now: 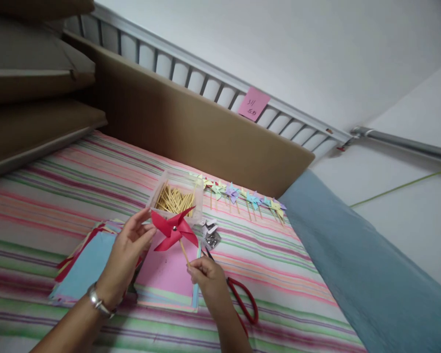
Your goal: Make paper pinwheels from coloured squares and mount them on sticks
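A red paper pinwheel (174,229) with a silver centre pin is held up on its thin wooden stick. My right hand (206,274) pinches the lower part of that stick. At the pinwheel's left blade is my left hand (130,240), fingers curved and apart; whether a fingertip touches the paper I cannot tell. Below the pinwheel lies a stack of pink and pastel paper sheets (165,274). Red-handled scissors (248,304) rest on the cloth, partly behind my right hand.
A clear plastic box (199,189) holds many wooden sticks (174,200). Beside it sits a small container of metal pins (213,239). Finished pastel pinwheels (253,200) line the back by a cardboard panel (206,142). Blue sheets (90,260) lie left; cardboard boxes (33,122) stand far left.
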A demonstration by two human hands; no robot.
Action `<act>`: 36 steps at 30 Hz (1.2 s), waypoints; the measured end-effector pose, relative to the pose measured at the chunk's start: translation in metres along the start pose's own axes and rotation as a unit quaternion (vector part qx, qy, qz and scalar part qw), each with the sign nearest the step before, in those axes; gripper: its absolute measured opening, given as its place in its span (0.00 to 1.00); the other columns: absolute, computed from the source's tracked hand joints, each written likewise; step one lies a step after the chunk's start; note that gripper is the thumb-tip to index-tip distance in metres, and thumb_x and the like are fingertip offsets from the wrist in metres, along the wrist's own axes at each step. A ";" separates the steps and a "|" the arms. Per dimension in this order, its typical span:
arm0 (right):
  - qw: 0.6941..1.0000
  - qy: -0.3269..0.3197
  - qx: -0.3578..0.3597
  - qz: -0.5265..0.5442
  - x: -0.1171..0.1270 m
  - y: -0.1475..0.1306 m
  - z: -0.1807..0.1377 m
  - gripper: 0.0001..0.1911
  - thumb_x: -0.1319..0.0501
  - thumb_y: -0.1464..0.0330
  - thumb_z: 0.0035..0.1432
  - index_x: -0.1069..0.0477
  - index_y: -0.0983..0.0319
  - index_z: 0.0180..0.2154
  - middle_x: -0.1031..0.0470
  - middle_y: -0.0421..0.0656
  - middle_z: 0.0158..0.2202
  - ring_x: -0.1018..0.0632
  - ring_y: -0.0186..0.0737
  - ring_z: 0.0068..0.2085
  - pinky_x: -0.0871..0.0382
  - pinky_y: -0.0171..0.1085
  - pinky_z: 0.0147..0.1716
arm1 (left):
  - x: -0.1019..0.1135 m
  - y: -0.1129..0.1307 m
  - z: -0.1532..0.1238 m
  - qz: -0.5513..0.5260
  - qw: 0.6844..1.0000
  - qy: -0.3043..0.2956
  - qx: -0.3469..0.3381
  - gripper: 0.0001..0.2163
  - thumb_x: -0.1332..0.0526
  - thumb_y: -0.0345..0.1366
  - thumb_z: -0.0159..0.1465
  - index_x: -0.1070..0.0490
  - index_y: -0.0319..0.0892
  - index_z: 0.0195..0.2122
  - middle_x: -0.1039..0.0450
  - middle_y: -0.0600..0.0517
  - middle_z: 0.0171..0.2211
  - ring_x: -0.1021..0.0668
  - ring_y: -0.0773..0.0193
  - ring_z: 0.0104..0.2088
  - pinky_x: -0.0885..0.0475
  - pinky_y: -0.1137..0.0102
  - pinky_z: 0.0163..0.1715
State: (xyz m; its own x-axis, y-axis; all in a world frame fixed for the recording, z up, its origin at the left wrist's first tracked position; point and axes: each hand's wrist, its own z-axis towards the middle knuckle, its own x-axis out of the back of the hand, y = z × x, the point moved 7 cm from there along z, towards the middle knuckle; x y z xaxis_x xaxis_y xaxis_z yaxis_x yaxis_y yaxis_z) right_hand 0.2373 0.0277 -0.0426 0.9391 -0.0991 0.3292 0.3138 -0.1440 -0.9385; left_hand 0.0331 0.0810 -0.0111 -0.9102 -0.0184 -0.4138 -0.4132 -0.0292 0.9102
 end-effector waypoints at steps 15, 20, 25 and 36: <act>0.999 -0.016 -0.024 0.024 0.001 -0.001 -0.002 0.04 0.38 0.69 0.45 0.28 0.64 0.23 0.33 0.36 0.18 0.33 0.31 0.21 0.41 0.30 0.22 | 0.005 0.032 0.004 0.446 0.838 -0.008 -0.314 0.06 0.42 0.32 0.60 0.26 0.46 0.37 0.28 0.47 0.49 0.27 0.56 0.48 0.34 0.57 0.48; 0.996 -0.008 -0.041 0.074 0.002 0.003 0.002 0.05 0.38 0.68 0.43 0.27 0.64 0.24 0.32 0.36 0.16 0.32 0.31 0.20 0.39 0.31 0.22 | -0.013 0.024 -0.009 0.451 0.823 -0.057 -0.340 0.06 0.42 0.31 0.61 0.26 0.46 0.36 0.26 0.48 0.43 0.26 0.58 0.44 0.31 0.61 0.43; 0.993 -0.011 -0.048 0.108 -0.003 0.004 0.003 0.04 0.38 0.69 0.43 0.28 0.64 0.23 0.32 0.36 0.15 0.32 0.31 0.19 0.38 0.31 0.22 | -0.042 0.006 -0.032 0.453 0.814 -0.130 -0.341 0.12 0.40 0.33 0.60 0.31 0.45 0.46 0.25 0.48 0.40 0.25 0.59 0.42 0.30 0.63 0.42; 0.950 0.229 -0.014 0.212 0.097 0.028 0.040 0.10 0.36 0.64 0.42 0.29 0.64 0.27 0.32 0.35 0.18 0.33 0.29 0.19 0.37 0.31 0.22 | -0.041 -0.034 -0.030 0.433 0.844 -0.178 -0.263 0.12 0.40 0.44 0.58 0.26 0.48 0.41 0.21 0.51 0.40 0.21 0.58 0.41 0.25 0.68 0.42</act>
State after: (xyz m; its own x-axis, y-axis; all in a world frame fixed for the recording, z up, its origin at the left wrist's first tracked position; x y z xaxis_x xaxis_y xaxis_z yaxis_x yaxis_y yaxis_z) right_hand 0.3426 0.0539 -0.0418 0.8189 -0.5708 -0.0609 -0.0887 -0.0209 -0.9958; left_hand 0.0850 0.0531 -0.0260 -0.8546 0.0380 0.5180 0.3953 -0.5992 0.6962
